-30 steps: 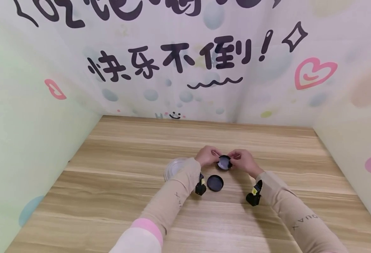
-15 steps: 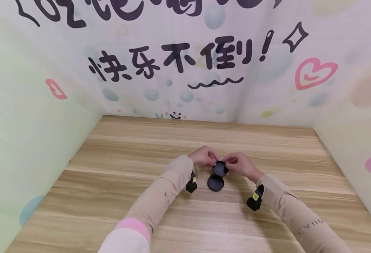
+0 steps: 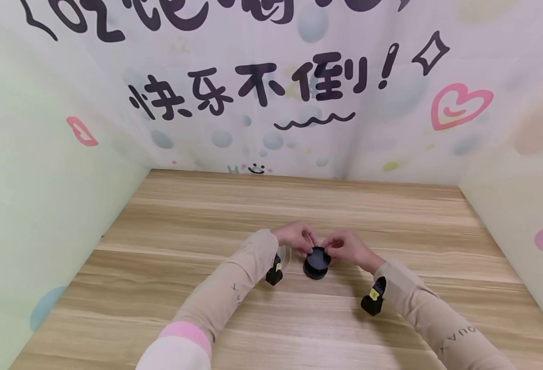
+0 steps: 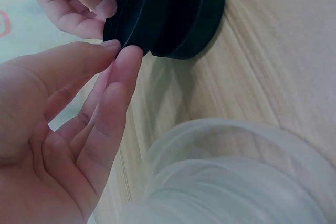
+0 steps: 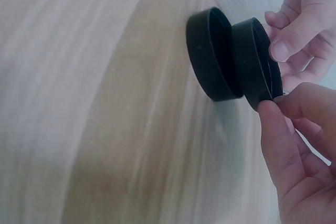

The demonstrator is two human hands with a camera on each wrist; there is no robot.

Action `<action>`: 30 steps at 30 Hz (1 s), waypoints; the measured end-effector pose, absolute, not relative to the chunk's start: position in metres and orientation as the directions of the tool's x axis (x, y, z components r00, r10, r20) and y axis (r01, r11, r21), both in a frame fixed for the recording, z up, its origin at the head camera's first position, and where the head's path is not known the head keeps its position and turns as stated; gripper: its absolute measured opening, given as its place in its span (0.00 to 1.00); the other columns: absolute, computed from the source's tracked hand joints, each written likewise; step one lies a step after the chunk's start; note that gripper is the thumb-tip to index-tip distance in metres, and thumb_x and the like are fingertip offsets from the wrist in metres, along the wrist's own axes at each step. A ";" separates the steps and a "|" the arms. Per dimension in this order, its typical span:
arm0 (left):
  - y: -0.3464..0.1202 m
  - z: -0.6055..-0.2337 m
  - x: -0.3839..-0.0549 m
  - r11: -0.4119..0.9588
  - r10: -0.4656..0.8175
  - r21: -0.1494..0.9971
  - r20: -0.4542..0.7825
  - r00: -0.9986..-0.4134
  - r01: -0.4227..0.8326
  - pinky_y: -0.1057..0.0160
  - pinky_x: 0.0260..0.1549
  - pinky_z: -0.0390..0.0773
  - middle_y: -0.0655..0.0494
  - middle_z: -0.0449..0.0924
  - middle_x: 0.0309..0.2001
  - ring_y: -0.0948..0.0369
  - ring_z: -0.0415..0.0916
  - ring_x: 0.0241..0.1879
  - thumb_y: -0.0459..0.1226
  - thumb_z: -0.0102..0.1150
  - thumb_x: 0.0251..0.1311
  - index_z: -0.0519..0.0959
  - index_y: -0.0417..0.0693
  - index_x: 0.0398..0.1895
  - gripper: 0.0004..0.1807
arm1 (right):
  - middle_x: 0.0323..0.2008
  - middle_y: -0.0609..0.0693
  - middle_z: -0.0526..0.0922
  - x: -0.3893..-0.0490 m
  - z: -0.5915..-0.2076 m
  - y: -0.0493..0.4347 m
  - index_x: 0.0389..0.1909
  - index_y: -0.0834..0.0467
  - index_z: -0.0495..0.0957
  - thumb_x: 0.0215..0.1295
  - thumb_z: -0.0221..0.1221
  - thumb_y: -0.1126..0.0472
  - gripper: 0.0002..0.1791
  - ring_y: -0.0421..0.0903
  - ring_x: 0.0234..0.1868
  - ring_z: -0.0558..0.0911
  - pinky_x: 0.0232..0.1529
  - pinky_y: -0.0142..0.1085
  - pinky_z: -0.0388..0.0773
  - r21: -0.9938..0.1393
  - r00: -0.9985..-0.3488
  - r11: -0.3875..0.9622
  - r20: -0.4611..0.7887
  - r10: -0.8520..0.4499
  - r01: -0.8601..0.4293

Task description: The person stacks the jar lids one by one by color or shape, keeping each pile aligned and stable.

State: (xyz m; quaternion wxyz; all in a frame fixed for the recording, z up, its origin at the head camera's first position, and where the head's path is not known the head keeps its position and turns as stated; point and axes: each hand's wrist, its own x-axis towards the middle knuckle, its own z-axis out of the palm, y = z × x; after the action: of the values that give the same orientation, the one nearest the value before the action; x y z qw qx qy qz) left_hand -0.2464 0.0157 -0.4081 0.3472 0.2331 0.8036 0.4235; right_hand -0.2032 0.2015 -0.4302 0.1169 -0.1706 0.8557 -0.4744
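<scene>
Two shallow black round lids stand out against the wood table. My left hand (image 3: 295,237) pinches the rim of the upper lid (image 3: 318,258) between thumb and fingers. From the other side, my right hand (image 3: 348,247) pinches the same rim. The lower lid (image 3: 315,275) rests on the table with its hollow side up. In the right wrist view, the held lid (image 5: 245,61) is tilted and sits partly over the edge of the lower lid (image 5: 202,51). Whether the two touch is hard to tell.
A clear round plastic stack (image 4: 236,177), blurred and with several rims, stands beside my left wrist; my sleeve mostly hides it in the head view. The wood table (image 3: 368,334) ends at a printed backdrop (image 3: 234,139) behind and at both sides.
Both hands have brought the held lid toward me and slightly left, from behind the lower lid to partly above it. My left forearm has shifted left, covering more of the clear plastic stack.
</scene>
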 end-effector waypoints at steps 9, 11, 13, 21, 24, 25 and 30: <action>0.014 -0.412 -0.245 0.560 0.681 0.824 -0.395 -0.617 0.091 0.71 0.14 0.69 0.50 0.76 0.21 0.63 0.71 0.15 0.20 0.53 0.48 0.77 0.31 0.35 0.09 | 0.27 0.58 0.79 -0.198 -0.434 0.199 0.32 0.72 0.77 0.51 0.54 0.75 0.07 0.42 0.27 0.77 0.28 0.38 0.79 -0.880 -0.900 0.453 -0.072 -0.430 -0.146; 0.014 -0.412 -0.244 0.563 0.682 0.820 -0.394 -0.616 0.099 0.72 0.14 0.69 0.51 0.76 0.21 0.62 0.72 0.16 0.20 0.53 0.49 0.77 0.31 0.35 0.09 | 0.27 0.58 0.79 -0.197 -0.434 0.199 0.32 0.73 0.76 0.50 0.54 0.75 0.08 0.42 0.27 0.77 0.28 0.38 0.79 -0.880 -0.895 0.449 -0.067 -0.440 -0.154; 0.014 -0.412 -0.244 0.559 0.688 0.822 -0.389 -0.613 0.105 0.72 0.14 0.68 0.50 0.76 0.21 0.62 0.72 0.16 0.20 0.52 0.49 0.77 0.31 0.35 0.09 | 0.27 0.58 0.79 -0.196 -0.435 0.199 0.32 0.73 0.76 0.50 0.54 0.75 0.08 0.41 0.27 0.77 0.28 0.38 0.79 -0.879 -0.894 0.448 -0.063 -0.444 -0.161; 0.012 -0.413 -0.244 0.562 0.689 0.821 -0.395 -0.608 0.103 0.70 0.16 0.72 0.50 0.77 0.23 0.62 0.73 0.17 0.20 0.53 0.48 0.76 0.32 0.35 0.09 | 0.29 0.58 0.79 -0.196 -0.438 0.200 0.34 0.72 0.76 0.53 0.54 0.73 0.08 0.44 0.29 0.77 0.28 0.38 0.79 -0.880 -0.890 0.450 -0.077 -0.448 -0.150; 0.012 -0.414 -0.244 0.564 0.685 0.821 -0.405 -0.606 0.089 0.69 0.17 0.74 0.50 0.77 0.23 0.62 0.73 0.18 0.20 0.54 0.48 0.77 0.32 0.35 0.10 | 0.28 0.58 0.78 -0.195 -0.437 0.200 0.34 0.73 0.75 0.54 0.54 0.73 0.08 0.44 0.28 0.77 0.28 0.38 0.79 -0.886 -0.890 0.444 -0.091 -0.447 -0.132; 0.012 -0.414 -0.244 0.566 0.684 0.820 -0.408 -0.605 0.087 0.70 0.18 0.74 0.51 0.77 0.23 0.62 0.73 0.18 0.21 0.54 0.48 0.77 0.33 0.35 0.10 | 0.28 0.58 0.78 -0.195 -0.437 0.199 0.35 0.73 0.75 0.54 0.54 0.73 0.08 0.43 0.28 0.77 0.28 0.37 0.79 -0.887 -0.890 0.443 -0.093 -0.446 -0.129; 0.012 -0.414 -0.244 0.572 0.674 0.817 -0.415 -0.611 0.076 0.71 0.16 0.72 0.51 0.78 0.23 0.62 0.73 0.18 0.21 0.54 0.48 0.77 0.33 0.35 0.09 | 0.28 0.57 0.78 -0.194 -0.438 0.198 0.35 0.72 0.75 0.54 0.54 0.72 0.08 0.42 0.28 0.76 0.29 0.37 0.79 -0.892 -0.893 0.438 -0.102 -0.438 -0.113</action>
State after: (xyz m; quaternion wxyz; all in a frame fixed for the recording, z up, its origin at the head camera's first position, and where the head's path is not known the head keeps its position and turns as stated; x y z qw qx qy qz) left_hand -0.2437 0.0118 -0.4144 0.3741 0.2334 0.8038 0.3994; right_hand -0.1942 0.1982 -0.4382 0.1614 -0.1656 0.8325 -0.5035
